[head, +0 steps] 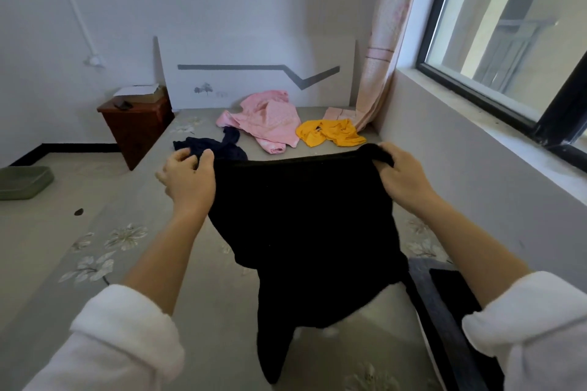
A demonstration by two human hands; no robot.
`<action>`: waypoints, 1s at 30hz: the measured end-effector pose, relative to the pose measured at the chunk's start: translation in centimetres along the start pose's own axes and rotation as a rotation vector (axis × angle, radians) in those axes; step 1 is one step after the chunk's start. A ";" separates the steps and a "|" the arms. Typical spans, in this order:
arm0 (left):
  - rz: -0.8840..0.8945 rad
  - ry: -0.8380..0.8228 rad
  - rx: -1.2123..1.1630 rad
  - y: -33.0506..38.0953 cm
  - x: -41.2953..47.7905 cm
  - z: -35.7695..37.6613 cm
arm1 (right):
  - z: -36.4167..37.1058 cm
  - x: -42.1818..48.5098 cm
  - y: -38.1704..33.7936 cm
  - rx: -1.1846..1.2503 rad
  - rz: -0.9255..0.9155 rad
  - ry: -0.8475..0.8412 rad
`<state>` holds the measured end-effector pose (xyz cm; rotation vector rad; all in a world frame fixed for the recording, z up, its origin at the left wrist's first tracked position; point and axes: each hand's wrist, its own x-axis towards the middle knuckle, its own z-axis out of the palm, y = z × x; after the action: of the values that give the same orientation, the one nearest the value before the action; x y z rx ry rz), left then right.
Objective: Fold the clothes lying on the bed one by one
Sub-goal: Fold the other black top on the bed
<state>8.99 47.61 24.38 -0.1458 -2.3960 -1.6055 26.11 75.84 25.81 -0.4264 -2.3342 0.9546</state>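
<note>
1. The left hand (187, 178) and right hand (403, 171) each pinch a top corner of the black garment (305, 225).
2. Its top edge runs left to right between them, and the rest hangs over the near bed (143, 263).
3. Unfolded clothes (266, 120) lie far.

Both hands (187, 178) (401, 173) hold up a black garment (305, 232) over the bed (197, 311).

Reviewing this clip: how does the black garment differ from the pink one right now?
The black garment hangs spread between the left hand and right hand, which grip its top edge; the pink garment lies crumpled on the bed, untouched. The black garment is close to the person; the pink garment lies far up by the headboard. Both are unfolded.
</note>
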 end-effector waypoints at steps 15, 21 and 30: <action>-0.097 -1.080 0.172 -0.8 2.3 -5.7 | -4.5 -0.6 -1.0 -0.437 0.334 -0.948; -0.058 -1.201 0.712 0.3 5.2 -6.9 | -4.4 0.8 -0.6 -0.756 0.334 -0.785; 0.059 -0.435 1.232 -1.4 9.2 -4.2 | 0.0 4.7 1.5 -0.770 0.504 -0.263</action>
<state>0.42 42.70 27.01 -0.3236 -3.1659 0.1513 22.53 79.17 26.61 -1.3048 -2.8483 0.2619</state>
